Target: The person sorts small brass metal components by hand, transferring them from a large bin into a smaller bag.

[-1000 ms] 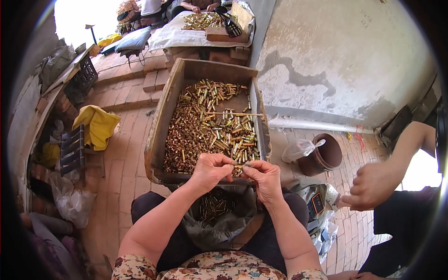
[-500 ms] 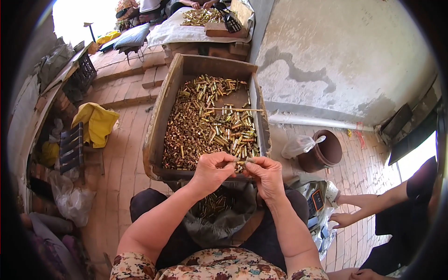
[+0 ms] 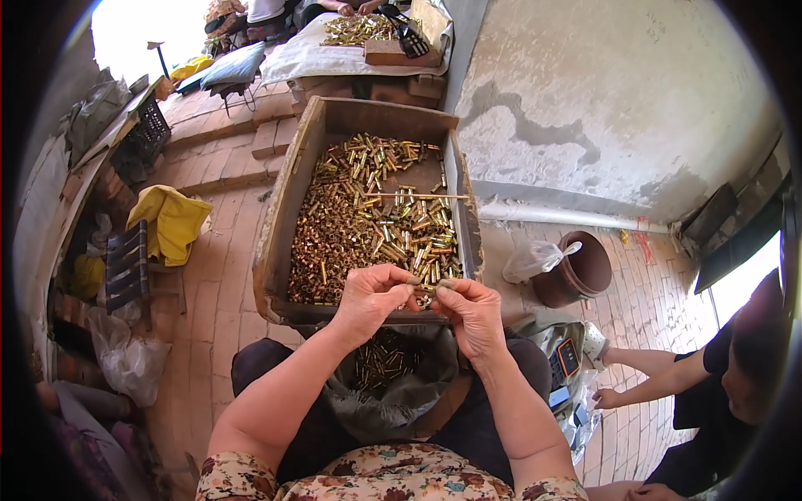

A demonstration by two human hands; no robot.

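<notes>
My left hand [image 3: 373, 302] and my right hand [image 3: 472, 311] meet over the near edge of a brown box [image 3: 288, 154]. Thumb and forefinger are pinched on each hand, and a small brass-coloured metal part [image 3: 425, 290] shows between the fingertips; they partly cover it, so its exact shape is hidden. Inside the box, short ring-like metal sleeves [image 3: 330, 250] are heaped at the left, and longer brass-coloured metal pieces [image 3: 418, 242] lie at the right. A thin stick [image 3: 415, 195] crosses the right half. Below my hands, an open dark sack [image 3: 397, 397] between my knees contains similar long pieces.
Right of the box stands a brown bucket [image 3: 576, 271] with a plastic bag over its rim. A person [image 3: 710, 384] sits at the right, beside a calculator [image 3: 568, 357]. Yellow cloth [image 3: 171, 221] hangs at the left. Another person works at a cloth-covered table [image 3: 305, 57] ahead.
My hands have shifted slightly, both still pinched together at the box's near edge. The person at the right has leaned farther into view and drawn one hand back.
</notes>
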